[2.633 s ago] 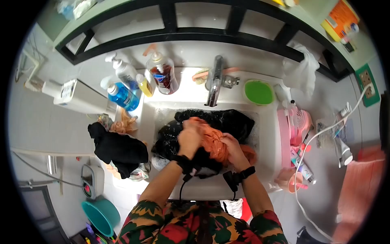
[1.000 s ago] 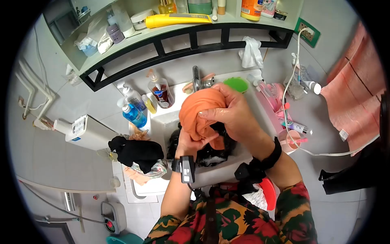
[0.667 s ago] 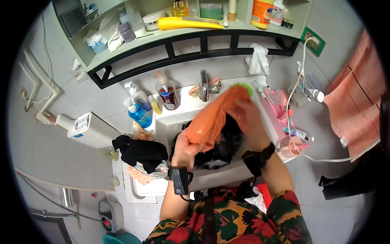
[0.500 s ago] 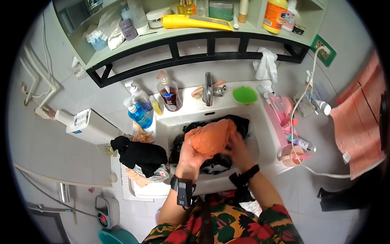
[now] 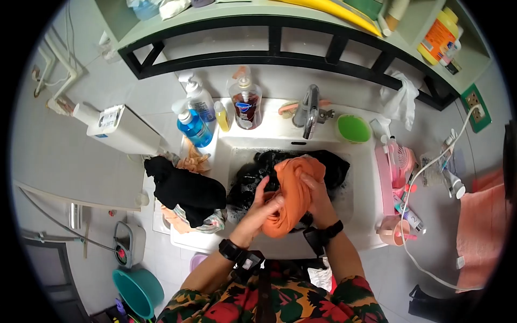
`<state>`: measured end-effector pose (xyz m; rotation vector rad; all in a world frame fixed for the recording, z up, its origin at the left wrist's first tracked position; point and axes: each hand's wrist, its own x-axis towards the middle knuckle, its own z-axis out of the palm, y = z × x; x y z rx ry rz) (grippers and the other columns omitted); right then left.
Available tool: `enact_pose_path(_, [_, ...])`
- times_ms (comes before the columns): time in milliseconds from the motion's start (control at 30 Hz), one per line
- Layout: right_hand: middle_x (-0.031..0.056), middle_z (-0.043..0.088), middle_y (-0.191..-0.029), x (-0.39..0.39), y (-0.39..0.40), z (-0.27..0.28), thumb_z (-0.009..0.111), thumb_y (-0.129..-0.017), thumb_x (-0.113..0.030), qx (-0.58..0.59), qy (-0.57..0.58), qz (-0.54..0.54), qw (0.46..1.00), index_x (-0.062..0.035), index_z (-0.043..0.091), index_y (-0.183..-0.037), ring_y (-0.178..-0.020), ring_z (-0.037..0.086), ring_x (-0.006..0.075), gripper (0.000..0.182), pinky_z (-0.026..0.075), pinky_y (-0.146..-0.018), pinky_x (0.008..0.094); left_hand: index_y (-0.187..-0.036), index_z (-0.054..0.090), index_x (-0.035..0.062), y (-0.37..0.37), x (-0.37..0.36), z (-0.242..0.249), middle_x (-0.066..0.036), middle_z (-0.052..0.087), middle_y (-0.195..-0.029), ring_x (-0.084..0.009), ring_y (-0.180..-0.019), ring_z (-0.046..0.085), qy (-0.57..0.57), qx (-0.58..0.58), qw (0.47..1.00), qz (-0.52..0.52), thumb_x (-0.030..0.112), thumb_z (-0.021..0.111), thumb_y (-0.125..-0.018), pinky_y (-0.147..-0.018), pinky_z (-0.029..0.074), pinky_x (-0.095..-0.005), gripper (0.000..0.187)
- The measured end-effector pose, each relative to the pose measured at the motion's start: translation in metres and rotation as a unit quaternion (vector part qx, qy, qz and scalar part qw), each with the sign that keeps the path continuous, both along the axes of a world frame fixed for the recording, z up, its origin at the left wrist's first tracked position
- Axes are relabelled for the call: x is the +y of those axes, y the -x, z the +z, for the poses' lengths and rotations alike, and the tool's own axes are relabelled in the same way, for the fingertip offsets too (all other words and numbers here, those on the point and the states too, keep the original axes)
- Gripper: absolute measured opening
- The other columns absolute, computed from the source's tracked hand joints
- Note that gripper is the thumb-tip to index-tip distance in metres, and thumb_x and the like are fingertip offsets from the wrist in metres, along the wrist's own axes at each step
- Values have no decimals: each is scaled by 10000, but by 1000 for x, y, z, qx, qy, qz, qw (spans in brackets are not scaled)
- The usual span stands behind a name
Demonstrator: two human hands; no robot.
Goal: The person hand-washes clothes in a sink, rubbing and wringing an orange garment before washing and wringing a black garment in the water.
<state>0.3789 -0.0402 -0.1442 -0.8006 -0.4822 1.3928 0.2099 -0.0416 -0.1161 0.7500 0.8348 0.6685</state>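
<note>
A wet orange cloth (image 5: 293, 196), bunched and folded, is held between my hands over the white sink (image 5: 344, 177). My left hand (image 5: 259, 211) grips its lower left side, thumb across the fabric and fingers raised along the edge. On the right side, my right hand (image 5: 318, 198) is closed on the cloth with its fingertips pressing into the folds. Beneath it, black fabric (image 5: 256, 177) lies in sudsy water in the basin. The cloth hides part of that fabric.
At the left rim lies a pile with a black garment (image 5: 188, 191) on top. Soap bottles (image 5: 246, 105) stand behind the basin, beside the faucet (image 5: 308, 110) and a green bowl (image 5: 353, 129). A pink cup (image 5: 392, 230) and a white cable (image 5: 412, 185) are at right.
The orange cloth has gone from a rounded, smooth bundle to a longer folded one, turned more upright. My right hand now grips its right side. The view has shifted.
</note>
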Motion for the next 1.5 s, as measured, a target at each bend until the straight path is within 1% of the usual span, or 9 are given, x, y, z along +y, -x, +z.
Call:
enact_pose_path(133, [78, 602, -1002, 12, -1, -1, 559, -784, -92, -267, 37, 132, 954, -15, 489, -1119, -907, 587, 230, 351, 458, -821, 323, -1404, 74, 121, 0, 4, -10, -149, 314, -1332, -197, -1145, 404, -329, 254, 893, -172, 190, 672, -756, -948, 337, -293, 885])
enact_pose_path(233, [109, 596, -981, 21, 5, -23, 626, -709, -159, -536, 47, 178, 824, 37, 442, -1153, -930, 576, 229, 518, 435, -838, 304, -1391, 162, 86, 1, -1, -30, -151, 325, -1337, -208, -1151, 418, -161, 88, 976, -115, 147, 634, -757, -968, 322, -290, 793])
enact_pose_path(367, [153, 543, -1082, 8, 6, -6, 629, -719, -139, -455, 9, 102, 884, 37, 366, -1223, -974, 556, 239, 595, 448, -825, 311, -1330, 310, 57, 15, 3, -27, -140, 428, -1264, -235, -1122, 463, 120, -168, 978, 15, 146, 500, -790, -939, 384, -346, 579])
enact_pose_path(467, [171, 307, -1319, -8, -7, 26, 637, -739, -96, -114, 102, 29, 988, -11, 248, -1323, -1062, 494, 239, 707, 452, -799, 324, -1250, 408, 57, 35, 13, -48, -145, 530, -1133, -262, -1006, 546, 287, -370, 883, -23, 203, 539, -783, -893, 431, -378, 507])
enact_pose_path(667, [100, 216, -1392, -44, 20, 1, 535, -843, -376, 20, 92, 2, 996, -140, 172, -1365, -1259, 265, 269, 678, 384, -921, 446, -1207, 443, 55, 19, -8, -12, -125, 531, -1155, -278, -1010, 544, 263, -458, 846, 70, 311, 392, -863, -862, 447, -429, 432])
enact_pose_path(767, [53, 346, -1322, -31, 35, -4, 487, -874, -371, 213, -144, 80, 963, -155, 219, -1333, -1213, 354, 231, 574, 350, -967, 425, -1225, 426, 50, 15, -22, -27, -123, 513, -1187, -278, -1040, 528, 260, -480, 836, 57, 345, 372, -884, -889, 428, -423, 454])
enact_pose_path(1067, [125, 527, -1111, -13, 13, 6, 589, -773, -36, 11, -21, -1, 1000, -44, 403, -1105, -992, 545, 252, 380, 424, -896, 367, -1290, 339, 39, 42, -19, -1, -116, 449, -1251, -248, -1098, 488, 282, -336, 897, 58, 283, 492, -857, -920, 405, -386, 520])
enact_pose_path(1267, [152, 595, -948, -6, 6, 20, 569, -726, 31, -26, 89, 128, 987, -27, 447, -1017, -903, 587, 234, 321, 442, -857, 320, -1294, 343, 0, 34, -8, -15, -124, 478, -1203, -194, -1071, 493, -50, 3, 994, -102, 132, 649, -727, -917, 393, -302, 658])
enact_pose_path(1500, [117, 553, -1038, -10, 9, 12, 564, -736, 0, -48, 48, 109, 992, -17, 434, -1094, -994, 542, 210, 381, 412, -901, 322, -1264, 363, -31, 34, -4, -17, -141, 498, -1167, -215, -1042, 520, 114, -135, 983, -53, 75, 565, -729, -901, 415, -320, 582])
